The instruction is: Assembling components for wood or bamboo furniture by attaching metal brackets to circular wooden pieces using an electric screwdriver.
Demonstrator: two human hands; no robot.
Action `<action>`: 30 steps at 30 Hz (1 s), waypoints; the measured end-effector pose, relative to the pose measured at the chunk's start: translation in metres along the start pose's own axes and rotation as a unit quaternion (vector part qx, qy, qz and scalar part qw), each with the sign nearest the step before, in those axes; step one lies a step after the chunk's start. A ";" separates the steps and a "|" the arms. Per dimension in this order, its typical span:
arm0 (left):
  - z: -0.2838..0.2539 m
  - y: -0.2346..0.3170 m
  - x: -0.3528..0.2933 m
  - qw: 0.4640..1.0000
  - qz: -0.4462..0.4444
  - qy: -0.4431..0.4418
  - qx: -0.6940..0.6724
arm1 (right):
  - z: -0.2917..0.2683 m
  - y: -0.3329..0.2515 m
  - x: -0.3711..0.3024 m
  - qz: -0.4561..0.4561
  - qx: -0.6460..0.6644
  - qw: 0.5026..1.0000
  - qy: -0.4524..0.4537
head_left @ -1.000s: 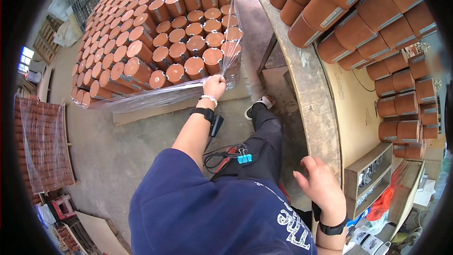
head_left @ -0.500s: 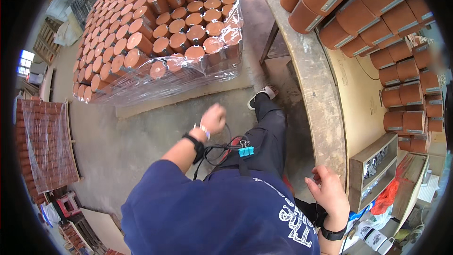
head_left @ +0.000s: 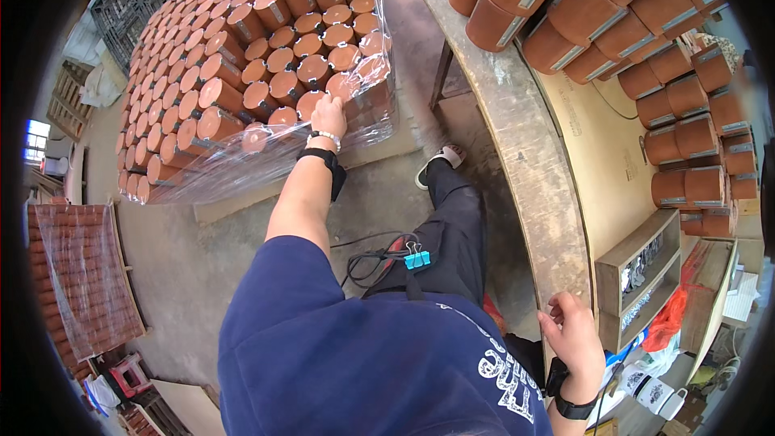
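Note:
My left hand (head_left: 328, 117) reaches forward to the near edge of a big stack of terracotta-coloured cylinders (head_left: 218, 95). Its bunched fingers are at the rim of the clear plastic film (head_left: 367, 129) wrapped around the stack and look closed on it; the fingertips are partly hidden. Several cylinders nearest this hand sit a layer lower than those around them. My right hand (head_left: 576, 339) hangs beside the edge of the wooden table (head_left: 557, 250), loosely curled with thumb and fingers apart, holding nothing.
More cylinders with metal strips (head_left: 686, 117) are piled on the table at right. A wooden two-tier box (head_left: 638, 274) holds small metal parts. Another film-wrapped stack (head_left: 85, 274) stands at far left. A looped black cable with a blue binder clip (head_left: 417, 260) hangs at my waist.
My left hand has moved forward and left from near my waist to the stack's film-covered edge. The right hand stays by the table. The view has shifted slightly.

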State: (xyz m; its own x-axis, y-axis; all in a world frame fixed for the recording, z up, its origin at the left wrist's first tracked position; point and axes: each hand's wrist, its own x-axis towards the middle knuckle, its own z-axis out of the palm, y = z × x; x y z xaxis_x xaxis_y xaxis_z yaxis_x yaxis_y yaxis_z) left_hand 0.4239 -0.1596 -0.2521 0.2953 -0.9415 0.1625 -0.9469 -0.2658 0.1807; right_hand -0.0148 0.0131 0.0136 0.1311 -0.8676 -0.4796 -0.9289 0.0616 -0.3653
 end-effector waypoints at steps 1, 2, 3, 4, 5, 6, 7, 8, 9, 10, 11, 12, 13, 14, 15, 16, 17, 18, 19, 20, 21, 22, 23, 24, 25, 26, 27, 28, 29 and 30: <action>-0.002 0.006 -0.005 0.997 0.006 0.077 -0.013 | 0.000 0.002 0.000 0.008 0.001 1.000 -0.001; -0.007 0.010 -0.006 0.994 -0.017 0.108 -0.029 | 0.000 0.003 0.001 0.010 0.001 1.000 -0.004; -0.013 0.014 -0.007 0.994 -0.019 0.106 -0.028 | -0.001 0.004 0.001 0.001 0.000 1.000 0.010; -0.017 0.017 -0.007 0.998 -0.038 0.050 0.014 | -0.001 0.004 0.002 -0.008 -0.001 1.000 0.024; -0.018 0.018 -0.008 0.997 -0.056 -0.007 0.055 | -0.002 0.003 0.003 -0.008 -0.002 1.000 0.022; -0.016 0.017 -0.007 0.995 -0.072 -0.036 0.051 | -0.002 0.002 0.003 -0.016 -0.006 0.999 0.029; -0.015 0.017 -0.007 0.995 -0.073 -0.035 0.051 | -0.003 0.001 0.004 -0.024 -0.009 0.999 0.035; -0.015 0.018 -0.008 0.993 -0.104 -0.038 0.047 | -0.003 0.000 0.004 -0.024 -0.009 0.999 0.035; -0.013 0.018 -0.009 0.989 -0.133 -0.041 0.043 | -0.003 -0.001 0.004 -0.015 -0.001 1.000 0.027; -0.009 0.017 -0.012 0.989 -0.138 -0.039 0.034 | -0.002 -0.001 0.004 -0.007 0.006 1.000 0.018; -0.007 0.018 -0.015 0.989 -0.138 -0.039 0.035 | 0.000 0.000 0.004 -0.007 0.007 1.000 0.017; -0.005 0.023 -0.019 0.991 -0.110 -0.051 0.063 | 0.003 0.004 0.004 -0.015 0.004 1.000 0.023; -0.003 0.028 -0.023 0.990 -0.083 -0.064 0.090 | 0.006 0.007 0.004 -0.024 0.001 0.999 0.028; 0.002 0.030 -0.030 0.992 -0.073 -0.033 0.097 | 0.007 0.008 0.004 -0.025 0.001 0.999 0.027; 0.002 0.034 -0.033 0.991 -0.089 -0.055 0.087 | 0.008 0.010 0.004 -0.025 0.000 0.999 0.027; 0.003 0.036 -0.033 0.989 -0.106 -0.066 0.075 | 0.009 0.011 0.004 -0.026 -0.001 0.999 0.026; 0.003 0.037 -0.034 0.987 -0.124 -0.076 0.062 | 0.009 0.011 0.005 -0.027 -0.002 0.999 0.025; 0.002 0.037 -0.033 0.987 -0.126 -0.076 0.062 | 0.010 0.011 0.005 -0.021 0.005 0.999 0.028; 0.002 0.037 -0.032 0.983 -0.130 -0.119 0.057 | 0.010 0.011 0.004 -0.015 0.011 0.999 0.031; 0.002 0.037 -0.031 0.977 -0.133 -0.161 0.052 | 0.012 0.012 0.003 -0.016 0.010 0.999 0.031; 0.007 0.041 -0.035 0.976 -0.128 -0.167 0.056 | 0.015 0.014 0.002 -0.014 0.008 0.999 0.036; 0.008 0.044 -0.040 0.975 -0.142 -0.167 0.041 | 0.014 0.015 0.004 -0.010 0.008 0.999 0.037; 0.009 0.046 -0.044 0.973 -0.155 -0.167 0.026 | 0.012 0.016 0.006 -0.007 0.010 0.999 0.038; 0.014 0.042 -0.053 0.981 -0.147 -0.127 0.011 | 0.013 0.017 0.004 -0.007 0.023 0.999 0.034; 0.018 0.040 -0.058 0.981 -0.146 -0.128 0.011 | 0.014 0.017 0.001 -0.007 0.035 0.999 0.030; 0.022 0.037 -0.063 0.993 -0.109 -0.046 0.004 | 0.015 0.019 -0.002 -0.005 0.034 0.999 0.029; 0.023 0.034 -0.065 0.997 -0.072 0.039 -0.003 | 0.015 0.021 -0.003 -0.014 0.024 0.999 0.036; 0.024 0.031 -0.066 0.997 -0.052 0.039 -0.041 | 0.015 0.022 -0.004 -0.024 0.013 0.999 0.043; 0.025 0.030 -0.067 0.997 -0.053 0.039 -0.041 | 0.015 0.023 -0.006 -0.025 0.013 0.999 0.043; 0.024 0.030 -0.068 0.998 -0.046 0.020 -0.048 | 0.015 0.023 -0.006 0.004 0.027 0.999 0.024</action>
State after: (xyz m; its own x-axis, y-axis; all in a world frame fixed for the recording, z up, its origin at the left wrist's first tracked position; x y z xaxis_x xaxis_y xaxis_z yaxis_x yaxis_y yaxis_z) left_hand 0.3724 -0.1091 -0.2814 0.3864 -0.9049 0.1785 -0.9000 -0.3275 0.2876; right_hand -0.0319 0.0272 -0.0033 0.1063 -0.8893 -0.4448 -0.9100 0.0934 -0.4041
